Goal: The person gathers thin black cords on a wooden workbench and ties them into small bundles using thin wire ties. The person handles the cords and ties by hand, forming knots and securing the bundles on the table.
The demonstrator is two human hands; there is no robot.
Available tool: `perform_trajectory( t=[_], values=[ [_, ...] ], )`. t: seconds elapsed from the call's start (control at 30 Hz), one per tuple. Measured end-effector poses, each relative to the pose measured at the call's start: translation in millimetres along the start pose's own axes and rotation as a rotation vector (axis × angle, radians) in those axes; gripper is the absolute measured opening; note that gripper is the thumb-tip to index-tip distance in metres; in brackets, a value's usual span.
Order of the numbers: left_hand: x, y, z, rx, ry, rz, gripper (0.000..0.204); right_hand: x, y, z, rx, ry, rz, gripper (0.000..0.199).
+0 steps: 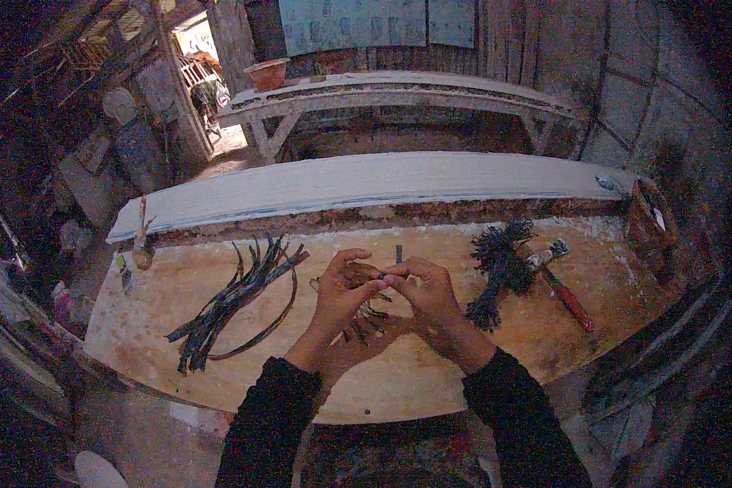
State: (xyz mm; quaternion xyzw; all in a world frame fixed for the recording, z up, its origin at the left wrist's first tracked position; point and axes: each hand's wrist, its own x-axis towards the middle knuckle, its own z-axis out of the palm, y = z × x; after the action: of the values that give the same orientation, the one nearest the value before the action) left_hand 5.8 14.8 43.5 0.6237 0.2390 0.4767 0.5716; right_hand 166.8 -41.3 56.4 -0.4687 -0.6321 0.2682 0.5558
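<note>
My left hand (343,286) and my right hand (424,294) meet over the middle of a wooden board (431,382). Fingertips of both are pinched together on a small dark strip (381,276), mostly hidden by the fingers. Below them lie several thin dark pieces (366,319), partly covered by my left hand. One short dark strip (398,254) rests just beyond my right fingers. To the left is a loose bundle of long dark strips (234,302). Right of my hands sits a bunch of knotted dark strands (500,264), with a red-handled hammer (571,306) beside it.
A raised pale ledge (366,183) runs along the board's far side. At its left end stands a small upright tool (143,236); a dark bag-like thing (651,220) is at the right. Farther back are a long bench (407,91) and an orange-brown pot (267,75).
</note>
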Motion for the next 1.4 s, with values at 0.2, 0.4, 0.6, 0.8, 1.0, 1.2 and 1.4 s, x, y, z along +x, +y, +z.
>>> perform_trajectory(
  t=[0.2, 0.4, 0.6, 0.8, 1.0, 1.2, 1.4],
  values=[
    [-4, -6, 3, 0.154, -0.011, 0.109, 0.042, 4, 6, -2, -0.165, -0.017, -0.062, 0.013],
    [-10, -15, 2, 0.396, 0.017, 0.200, 0.040, 0, -7, 8, -0.367, -0.027, -0.189, 0.015],
    [-8, -2, 12, 0.381, 0.142, 0.021, 0.037, -2, 2, 11, -0.408, -0.059, -0.117, 0.016],
    [2, 1, 5, -0.002, 0.092, -0.167, 0.033, -2, 30, 18, 0.108, -0.066, 0.254, 0.024],
    [2, 1, -1, 0.009, 0.057, -0.224, 0.015, -1, 16, 16, 0.567, -0.123, 0.500, 0.020],
    [1, 3, 3, -0.025, 0.048, -0.219, 0.011, 1, 19, 7, 0.825, -0.217, 0.570, 0.018],
    [2, -15, -1, -0.162, 0.029, -0.132, 0.009, 0, 10, 9, 1.004, -0.177, 0.583, 0.012]
  ],
)
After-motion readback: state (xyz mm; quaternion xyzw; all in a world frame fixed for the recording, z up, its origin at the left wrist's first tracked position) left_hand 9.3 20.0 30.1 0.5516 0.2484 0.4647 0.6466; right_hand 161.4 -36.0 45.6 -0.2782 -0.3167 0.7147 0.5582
